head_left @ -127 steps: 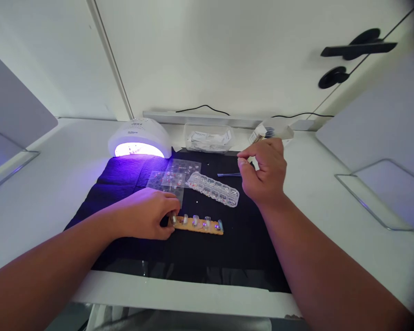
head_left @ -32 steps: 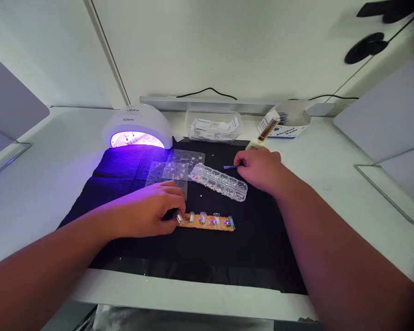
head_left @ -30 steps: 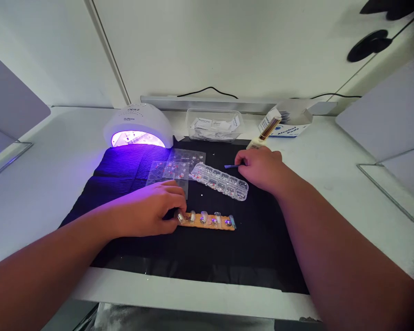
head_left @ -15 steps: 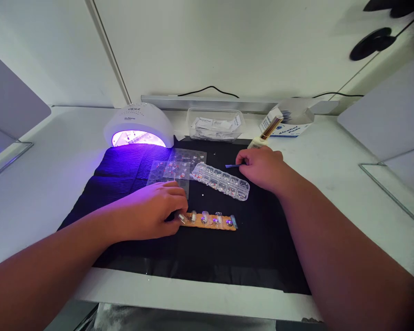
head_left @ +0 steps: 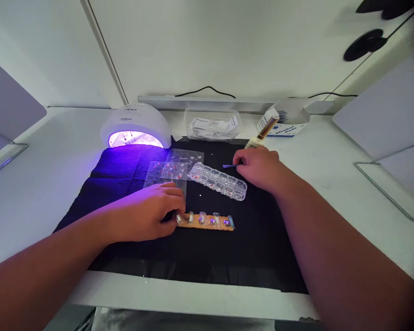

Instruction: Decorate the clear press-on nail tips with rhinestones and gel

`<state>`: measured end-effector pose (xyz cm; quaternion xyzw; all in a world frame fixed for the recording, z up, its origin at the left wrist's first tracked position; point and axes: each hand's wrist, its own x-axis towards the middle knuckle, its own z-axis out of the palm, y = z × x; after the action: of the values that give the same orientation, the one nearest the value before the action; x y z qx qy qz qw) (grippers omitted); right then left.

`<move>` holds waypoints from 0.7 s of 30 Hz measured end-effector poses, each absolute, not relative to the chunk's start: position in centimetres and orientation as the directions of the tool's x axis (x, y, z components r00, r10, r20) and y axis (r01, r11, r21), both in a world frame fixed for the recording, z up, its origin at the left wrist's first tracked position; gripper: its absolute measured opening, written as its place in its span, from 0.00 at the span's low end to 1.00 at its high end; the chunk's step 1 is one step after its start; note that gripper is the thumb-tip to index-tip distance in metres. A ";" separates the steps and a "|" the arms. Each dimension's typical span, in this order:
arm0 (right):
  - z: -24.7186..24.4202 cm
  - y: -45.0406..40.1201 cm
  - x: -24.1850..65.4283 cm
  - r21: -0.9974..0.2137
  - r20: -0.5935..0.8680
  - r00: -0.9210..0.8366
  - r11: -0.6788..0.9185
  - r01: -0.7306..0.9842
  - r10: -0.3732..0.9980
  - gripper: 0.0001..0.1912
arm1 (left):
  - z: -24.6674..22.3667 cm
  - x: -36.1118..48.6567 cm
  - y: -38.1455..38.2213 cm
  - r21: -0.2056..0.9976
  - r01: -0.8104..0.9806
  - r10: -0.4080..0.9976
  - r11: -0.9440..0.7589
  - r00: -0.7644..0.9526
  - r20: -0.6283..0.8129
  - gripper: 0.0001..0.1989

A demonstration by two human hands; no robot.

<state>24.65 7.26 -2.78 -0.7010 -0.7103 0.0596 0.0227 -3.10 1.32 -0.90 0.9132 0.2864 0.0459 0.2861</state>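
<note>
An orange strip (head_left: 207,226) lies on the black mat (head_left: 207,257), bearing several clear nail tips and shiny round pieces, with a bluish piece (head_left: 231,222) at its right end. My left hand (head_left: 158,211) pinches the strip's left end between thumb and fingers. Farther back on the right, my right hand (head_left: 257,166) is closed on a small thin bluish stick (head_left: 229,166), held low over the mat. Between the hands sits a clear compartment case (head_left: 221,181) with tiny decorations. Transparent sticker sheets (head_left: 174,170) lie beyond my left hand.
A white lamp (head_left: 136,122) glows purple at the back left. Behind the mat stand a clear tub (head_left: 212,124) of packets, a bottle with a gold cap (head_left: 268,128) and an alcohol pads box (head_left: 290,124). Wire-legged panels (head_left: 393,184) flank the table.
The whole view has shifted slightly, so things appear a little farther left. Both hands keep the same hold and place relative to the mat.
</note>
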 end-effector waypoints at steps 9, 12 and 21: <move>-2.7 7.2 24.7 -0.135 -0.050 -0.026 0.019 0.991 0.998 0.11 | -0.7 -2.7 1.3 0.542 0.514 0.563 -0.665 0.821 -0.088 0.09; -2.8 7.2 24.7 -0.137 -0.037 -0.028 0.023 0.990 0.999 0.11 | -0.7 -2.7 1.3 0.546 0.515 0.562 -0.661 0.822 -0.094 0.09; -2.7 7.2 24.7 -0.151 -0.055 -0.017 0.009 0.988 0.998 0.11 | -0.6 -2.8 1.4 0.527 0.508 0.544 -0.681 0.833 -0.101 0.08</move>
<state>24.72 7.17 -2.72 -0.7002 -0.7094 0.0734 0.0335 -2.82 1.36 -0.60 0.9164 0.2870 0.0318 0.2773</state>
